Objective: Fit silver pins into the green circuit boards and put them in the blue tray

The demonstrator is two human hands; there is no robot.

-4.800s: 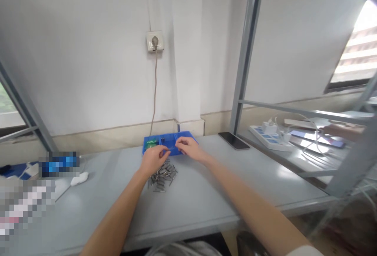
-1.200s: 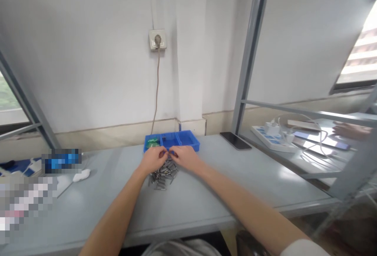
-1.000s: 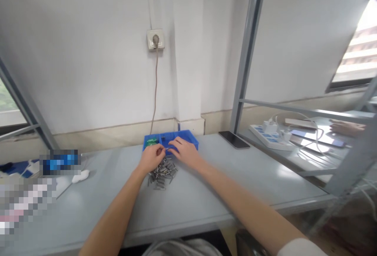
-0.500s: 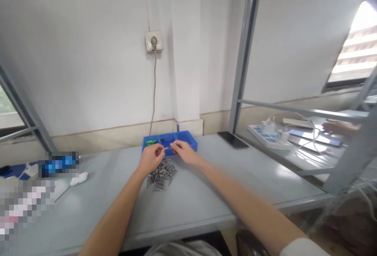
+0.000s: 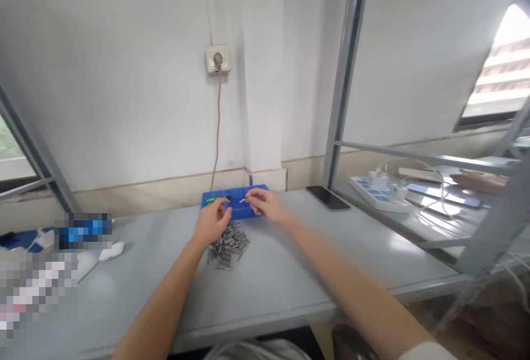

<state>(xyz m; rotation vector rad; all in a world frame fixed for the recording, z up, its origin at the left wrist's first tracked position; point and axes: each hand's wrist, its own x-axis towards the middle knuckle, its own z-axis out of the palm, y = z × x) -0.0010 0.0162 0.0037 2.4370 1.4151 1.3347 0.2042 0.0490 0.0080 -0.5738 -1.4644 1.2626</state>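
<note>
My right hand (image 5: pixel 267 206) is closed in a pinch around a small shiny metal piece (image 5: pixel 242 201), whose light tip sticks out to the left. It hovers over a blue divided tray (image 5: pixel 248 215). My left hand (image 5: pixel 211 222) is at the tray's front left, thumb and forefinger parted with nothing seen between them. Just below the left hand lies a loose pile of small metal pin-like parts (image 5: pixel 227 247) on the grey table (image 5: pixel 273 277). Something green (image 5: pixel 212 201) sits in the tray's left compartment, partly hidden by the left hand.
A dark phone (image 5: pixel 328 197) lies right of the tray. A white mouse-shaped item (image 5: pixel 111 250) is on the left. Beyond the metal post (image 5: pixel 345 73), a power strip (image 5: pixel 379 193) with cables stands on the neighbouring table, where another person's hand (image 5: pixel 476 180) shows.
My hands have drawn apart. The right one moved slightly right and up with the small metal piece, while the left one's thumb and forefinger opened.
</note>
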